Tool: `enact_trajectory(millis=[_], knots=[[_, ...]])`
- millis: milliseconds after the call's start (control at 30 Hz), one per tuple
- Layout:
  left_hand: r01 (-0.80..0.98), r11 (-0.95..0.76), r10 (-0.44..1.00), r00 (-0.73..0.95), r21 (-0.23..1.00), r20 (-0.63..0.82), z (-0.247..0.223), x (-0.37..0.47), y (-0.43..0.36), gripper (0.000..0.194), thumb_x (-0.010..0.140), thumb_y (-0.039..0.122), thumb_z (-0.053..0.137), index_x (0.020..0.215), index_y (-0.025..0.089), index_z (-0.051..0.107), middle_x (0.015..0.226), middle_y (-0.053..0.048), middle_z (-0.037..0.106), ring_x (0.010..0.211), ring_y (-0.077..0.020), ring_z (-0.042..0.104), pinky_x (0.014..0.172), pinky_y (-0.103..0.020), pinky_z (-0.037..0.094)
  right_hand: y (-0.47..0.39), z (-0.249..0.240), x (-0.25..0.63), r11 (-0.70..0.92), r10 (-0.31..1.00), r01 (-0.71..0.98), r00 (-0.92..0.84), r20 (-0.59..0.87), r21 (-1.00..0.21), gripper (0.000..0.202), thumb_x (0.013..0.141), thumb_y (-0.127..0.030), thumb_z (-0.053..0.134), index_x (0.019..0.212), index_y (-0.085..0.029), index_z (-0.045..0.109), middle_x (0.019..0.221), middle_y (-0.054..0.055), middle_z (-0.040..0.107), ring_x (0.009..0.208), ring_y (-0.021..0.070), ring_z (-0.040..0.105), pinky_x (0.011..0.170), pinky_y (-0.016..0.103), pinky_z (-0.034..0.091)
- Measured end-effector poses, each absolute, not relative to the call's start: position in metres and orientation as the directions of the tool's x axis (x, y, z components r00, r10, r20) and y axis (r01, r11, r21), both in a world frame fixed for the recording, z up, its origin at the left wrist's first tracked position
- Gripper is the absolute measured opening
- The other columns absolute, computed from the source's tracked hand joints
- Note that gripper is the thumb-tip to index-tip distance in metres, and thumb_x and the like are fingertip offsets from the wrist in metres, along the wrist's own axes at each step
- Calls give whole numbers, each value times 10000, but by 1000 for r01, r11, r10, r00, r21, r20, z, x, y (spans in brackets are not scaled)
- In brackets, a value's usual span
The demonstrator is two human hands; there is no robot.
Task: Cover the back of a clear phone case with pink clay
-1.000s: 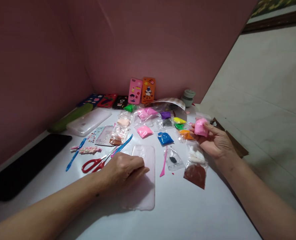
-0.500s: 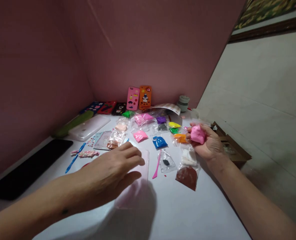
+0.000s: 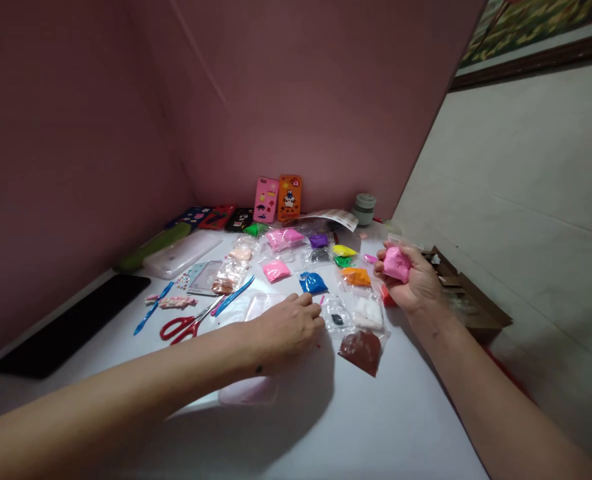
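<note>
My right hand [image 3: 419,283] is raised at the right of the table, its fingers closed around a lump of pink clay [image 3: 397,264]. Reaching across the middle, my left hand [image 3: 293,327] is low over the table with curled fingers on a pink modelling tool [image 3: 322,301]. Only the tool's thin tip shows past the knuckles; the rest is hidden. Beneath the left wrist lies a clear phone case [image 3: 249,393]. A small bag with black clay [image 3: 337,319] is just right of the left fingers, and a bag of blue clay [image 3: 313,283] lies beyond them.
Red-handled scissors [image 3: 189,327] and blue tools [image 3: 233,295] lie left of centre. Bags of white [image 3: 369,313], brown [image 3: 361,352] and orange clay [image 3: 356,277] are at the right. Decorated phone cases [image 3: 290,198] stand at the back. A black phone-like slab [image 3: 71,327] lies left.
My left hand has moved right and down onto the pink modelling tool, uncovering the scissors. The right hand still holds the pink clay. The view has shifted slightly.
</note>
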State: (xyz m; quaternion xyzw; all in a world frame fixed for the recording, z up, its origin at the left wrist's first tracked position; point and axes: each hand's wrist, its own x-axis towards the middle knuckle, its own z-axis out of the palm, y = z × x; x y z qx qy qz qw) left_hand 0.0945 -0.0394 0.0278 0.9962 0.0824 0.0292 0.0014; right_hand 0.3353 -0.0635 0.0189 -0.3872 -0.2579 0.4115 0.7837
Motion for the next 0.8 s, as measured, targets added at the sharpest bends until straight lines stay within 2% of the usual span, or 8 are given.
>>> enact_trajectory(millis=[167, 233, 333, 400, 467, 533, 700, 800], knots=[[226, -973, 229, 965, 39, 128, 38, 86, -36, 144, 853, 110, 516, 783, 134, 640, 784, -76, 644, 795, -196, 543, 765, -331, 407, -67, 14, 316, 308, 886, -293, 436, 160, -905, 169, 715, -314, 725, 811, -187, 668, 660, -7, 654, 537, 114, 591, 491, 226, 498], [293, -949, 311, 928, 113, 205, 45, 77, -32, 155, 871, 125, 502, 855, 132, 656, 822, -73, 660, 795, -185, 563, 779, -335, 421, -72, 13, 304, 274, 923, -184, 325, 205, -944, 182, 760, -322, 704, 877, -187, 674, 686, -1, 653, 522, 107, 578, 484, 226, 480], [427, -815, 544, 796, 391, 265, 57, 64, -27, 165, 881, 207, 508, 899, 147, 660, 800, -54, 663, 708, -155, 571, 643, -279, 436, -81, 13, 284, 270, 951, 52, 142, 275, -961, 179, 824, -314, 644, 934, -178, 681, 675, 12, 643, 506, 120, 568, 484, 253, 471], [407, -629, 655, 736, 662, 170, 62, 57, -27, 190, 886, 273, 505, 846, 146, 640, 703, -23, 629, 612, -123, 547, 540, -233, 412, -88, 13, 270, 319, 940, 243, 40, 338, -916, 178, 842, -298, 628, 962, -180, 687, 643, 12, 630, 527, 142, 574, 499, 272, 472], [293, -362, 661, 750, 885, 22, 62, 52, -29, 256, 894, 339, 496, 770, 141, 600, 621, 1, 578, 528, -97, 507, 462, -204, 380, -94, 12, 257, 408, 900, 429, -41, 434, -806, 175, 855, -263, 603, 987, -186, 686, 739, 45, 654, 642, 176, 603, 591, 312, 484], [196, -97, 594, 798, 976, -101, 57, 47, -32, 336, 898, 412, 487, 719, 141, 572, 576, 11, 548, 456, -80, 464, 406, -193, 350, -99, 11, 243, 493, 841, 583, -128, 526, -646, 194, 857, -222, 566, 991, -162, 694, 828, 94, 663, 740, 218, 599, 665, 359, 468], [193, 349, 436, 833, 917, -341, 37, 33, -43, 327, 809, 421, 597, 673, 123, 596, 528, -4, 562, 372, -66, 442, 329, -171, 279, -117, 10, 211, 543, 724, 802, -295, 624, -251, 315, 904, -112, 423, 1063, -46, 687, 723, 146, 642, 660, 238, 510, 604, 385, 408], [272, 409, 406, 800, 871, -441, 28, 26, -47, 299, 738, 379, 671, 623, 113, 598, 523, -21, 586, 354, -62, 446, 328, -172, 285, -132, 12, 197, 516, 641, 852, -455, 617, 92, 353, 890, -34, 388, 1138, 59, 620, 732, 174, 644, 646, 253, 499, 569, 391, 412]])
